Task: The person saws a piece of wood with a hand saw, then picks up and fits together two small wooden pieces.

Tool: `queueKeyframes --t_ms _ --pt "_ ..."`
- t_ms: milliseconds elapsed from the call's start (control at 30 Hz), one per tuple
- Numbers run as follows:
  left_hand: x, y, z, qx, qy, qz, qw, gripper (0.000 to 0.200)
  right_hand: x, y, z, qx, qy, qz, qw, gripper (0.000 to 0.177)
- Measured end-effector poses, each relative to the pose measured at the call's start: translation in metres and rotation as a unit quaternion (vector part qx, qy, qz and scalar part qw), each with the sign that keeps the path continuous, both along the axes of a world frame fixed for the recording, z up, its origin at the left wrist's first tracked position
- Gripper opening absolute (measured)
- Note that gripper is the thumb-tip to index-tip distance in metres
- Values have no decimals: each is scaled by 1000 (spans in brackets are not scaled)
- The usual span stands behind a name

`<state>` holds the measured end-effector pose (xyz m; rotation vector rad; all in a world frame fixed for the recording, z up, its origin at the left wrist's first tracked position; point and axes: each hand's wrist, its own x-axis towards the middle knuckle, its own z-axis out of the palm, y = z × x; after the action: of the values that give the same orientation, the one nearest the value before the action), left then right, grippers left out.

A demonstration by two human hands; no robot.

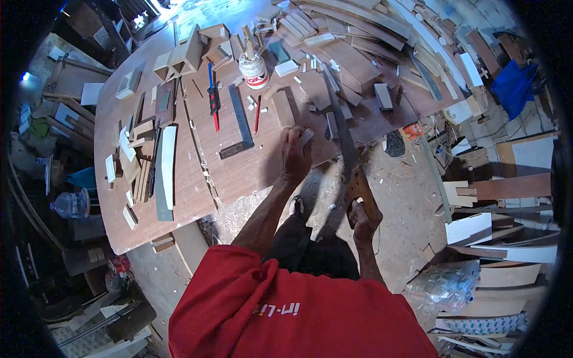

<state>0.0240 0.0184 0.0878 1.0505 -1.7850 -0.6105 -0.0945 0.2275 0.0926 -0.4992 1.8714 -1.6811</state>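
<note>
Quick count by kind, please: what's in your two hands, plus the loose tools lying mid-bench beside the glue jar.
Handsaw: 1, in right hand
Small wood block: 1, under left hand
Steel square: 1
Red pencil: 1
Blue-and-red tool: 1
Glue jar: 1
Total: 6

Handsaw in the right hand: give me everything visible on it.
The handsaw has a long, narrow, dark blade that looks like metal and a brown handle that looks like wood. The right hand grips the handle, just off the near edge of the workbench. The blade slants up and away across that edge, over scattered offcuts. It passes beside the small wood piece that the left hand holds down. Whether its teeth touch any wood cannot be told.
</note>
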Motion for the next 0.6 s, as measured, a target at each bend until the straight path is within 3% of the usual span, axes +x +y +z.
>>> queueKeyframes --t_ms 100,167,233,300,367,600 --pt "1 -9 -4 -26 -7 -5 1000 31 3 -17 19 14 -66 -16 998 17" --pt "4 -18 -12 42 -18 -71 996 30 1 -27 20 15 -36 -12 999 18" --pt "5 -22 -13 34 0 -59 998 26 -3 -37 18 15 -7 -5 1000 18" --pt "7 -22 -11 28 16 -44 999 21 -8 -47 17 6 -66 -9 998 19" --pt "10 -23 -6 307 141 -107 935 15 -15 -61 26 1 -101 -11 995 21" --pt "-5 -21 7 337 246 -110 902 13 -70 -114 -11 -20 -189 29 981 27"
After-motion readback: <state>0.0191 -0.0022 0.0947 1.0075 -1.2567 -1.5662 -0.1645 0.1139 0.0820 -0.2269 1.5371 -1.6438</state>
